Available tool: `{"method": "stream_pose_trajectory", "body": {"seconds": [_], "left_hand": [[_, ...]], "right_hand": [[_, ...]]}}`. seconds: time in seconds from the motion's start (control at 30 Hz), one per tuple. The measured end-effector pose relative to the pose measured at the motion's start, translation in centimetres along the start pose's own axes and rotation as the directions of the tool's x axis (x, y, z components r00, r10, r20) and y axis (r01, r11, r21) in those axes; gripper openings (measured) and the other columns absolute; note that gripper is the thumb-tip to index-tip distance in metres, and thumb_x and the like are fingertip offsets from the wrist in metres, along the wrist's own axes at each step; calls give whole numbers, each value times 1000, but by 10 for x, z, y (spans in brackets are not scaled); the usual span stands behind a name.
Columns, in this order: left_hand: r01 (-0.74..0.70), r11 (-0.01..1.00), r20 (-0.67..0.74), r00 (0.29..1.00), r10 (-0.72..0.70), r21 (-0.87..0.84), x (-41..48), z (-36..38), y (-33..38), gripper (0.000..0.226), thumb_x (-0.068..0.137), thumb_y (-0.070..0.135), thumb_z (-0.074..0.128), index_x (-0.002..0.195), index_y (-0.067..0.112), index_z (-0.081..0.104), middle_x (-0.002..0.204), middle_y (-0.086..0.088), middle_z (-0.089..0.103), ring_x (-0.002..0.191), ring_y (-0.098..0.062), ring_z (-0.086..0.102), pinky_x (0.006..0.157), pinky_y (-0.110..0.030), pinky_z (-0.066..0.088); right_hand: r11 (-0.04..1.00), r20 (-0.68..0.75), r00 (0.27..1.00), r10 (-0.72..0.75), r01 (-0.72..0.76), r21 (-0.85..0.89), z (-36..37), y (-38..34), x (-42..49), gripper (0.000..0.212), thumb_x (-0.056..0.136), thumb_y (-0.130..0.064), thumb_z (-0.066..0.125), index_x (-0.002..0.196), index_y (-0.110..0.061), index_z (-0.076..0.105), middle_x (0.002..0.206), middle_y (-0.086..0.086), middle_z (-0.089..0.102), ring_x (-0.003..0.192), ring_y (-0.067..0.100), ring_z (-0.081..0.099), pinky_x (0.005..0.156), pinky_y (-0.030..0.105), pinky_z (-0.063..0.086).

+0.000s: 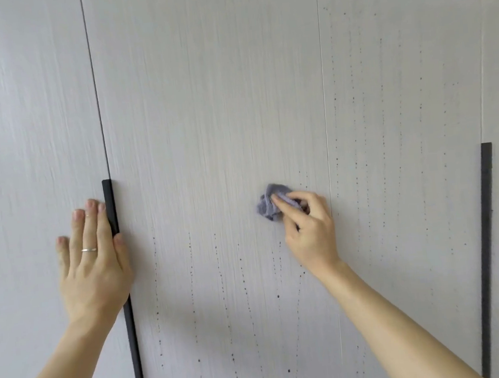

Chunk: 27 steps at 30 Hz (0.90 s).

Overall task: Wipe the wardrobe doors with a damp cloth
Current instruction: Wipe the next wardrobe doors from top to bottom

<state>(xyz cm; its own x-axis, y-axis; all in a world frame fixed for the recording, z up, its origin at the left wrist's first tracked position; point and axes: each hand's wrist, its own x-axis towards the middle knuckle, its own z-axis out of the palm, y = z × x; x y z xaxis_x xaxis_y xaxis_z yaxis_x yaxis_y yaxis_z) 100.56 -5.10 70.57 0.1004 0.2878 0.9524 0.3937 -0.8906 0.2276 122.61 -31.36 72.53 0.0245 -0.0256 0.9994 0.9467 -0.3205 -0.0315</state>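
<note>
The main risk, as I judge it, is patchy coverage. The cloth (269, 202) is bunched into a small wad, so each pass touches only a narrow strip of the middle door (204, 102). Dotted drip trails (220, 281) run down the panel below the right hand (309, 228), and more speckle the right door (401, 115) on its far side, beyond the seam. If those lines are skipped, they will likely dry as marks. A second risk is the grip: the wad is held mostly at the fingertips, so a hard sweep could pull it loose or drag knuckles across the wet surface. Pushing hard near the seam could also rock the door on its hinges.

The right arm reaches up and forward from the lower right, wrist slightly bent. The fingers and thumb are curled around the purple cloth, pinching it and pressing it against the middle door just left of the seam.

The left hand (92, 256) lies flat on the left door (25, 118), fingers straight and pointing up, holding nothing. A ring (89, 249) shows on one finger. Its thumb rests across the dark vertical handle (109, 207) just beside it, which looks like bracing. A matching handle (489, 198) stands well out beyond the right hand.
</note>
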Motion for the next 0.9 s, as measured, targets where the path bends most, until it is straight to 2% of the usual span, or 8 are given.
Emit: {"method": "stream_pose_trajectory", "body": {"seconds": [0.13,0.27,0.37,0.5,0.6,0.7,0.83,0.9], "left_hand": [[32,999,-5,999,-32,-12,0,3,2,58,106,32,20,159,12,23,168,2,13,156,-21,11,124,-50,7],[45,999,-30,999,-46,-16,-2,5,4,57,106,31,21,159,12,25,168,1,17,155,-19,12,124,-49,7],[39,999,-35,999,-40,-28,0,6,3,57,106,32,21,159,12,24,168,0,17,155,-16,9,125,-50,7],[37,999,-45,998,-39,-40,-1,10,1,56,106,32,20,159,12,23,168,3,13,156,-17,8,125,-51,6],[23,998,-61,998,-26,-54,2,16,-6,55,108,31,20,160,15,20,169,3,11,156,-17,5,124,-58,11],[-21,997,-61,998,17,-70,1,21,-11,54,110,30,20,161,15,16,169,5,5,156,-19,4,121,-62,17],[38,998,-24,999,-39,-53,0,16,-3,54,109,30,20,161,16,17,169,5,6,156,-19,4,124,-58,10],[56,997,-3,998,-56,-55,0,11,2,55,108,30,19,160,16,17,167,10,4,156,-18,3,125,-53,4]], "right_hand": [[996,-79,993,90,-92,-15,-5,14,68,36,89,-1,61,117,-19,75,107,6,62,90,26,56,84,17,38],[995,-96,992,87,-91,-47,-8,30,103,37,91,-4,57,120,-21,73,110,5,60,92,27,56,85,14,34],[991,-120,985,126,-131,-36,-8,32,85,36,92,-6,57,122,-20,71,111,5,58,94,23,55,87,15,35],[985,-100,980,170,-171,1,-12,27,20,34,91,-3,59,120,-16,72,111,3,57,93,18,55,88,6,35],[990,-17,991,136,-136,-29,-19,24,-46,32,94,-7,53,118,-13,72,113,4,54,92,20,57,81,21,49],[988,119,983,143,-135,-70,-29,23,-92,33,95,-12,48,118,-16,71,116,2,51,92,20,56,72,33,52],[982,177,969,174,-158,-106,-33,19,-67,36,90,-3,52,116,-19,70,117,0,52,96,25,53,69,39,53],[980,143,974,176,-160,-120,-29,14,-28,40,87,3,56,116,-19,70,116,2,54,99,27,51,70,35,49]]}}
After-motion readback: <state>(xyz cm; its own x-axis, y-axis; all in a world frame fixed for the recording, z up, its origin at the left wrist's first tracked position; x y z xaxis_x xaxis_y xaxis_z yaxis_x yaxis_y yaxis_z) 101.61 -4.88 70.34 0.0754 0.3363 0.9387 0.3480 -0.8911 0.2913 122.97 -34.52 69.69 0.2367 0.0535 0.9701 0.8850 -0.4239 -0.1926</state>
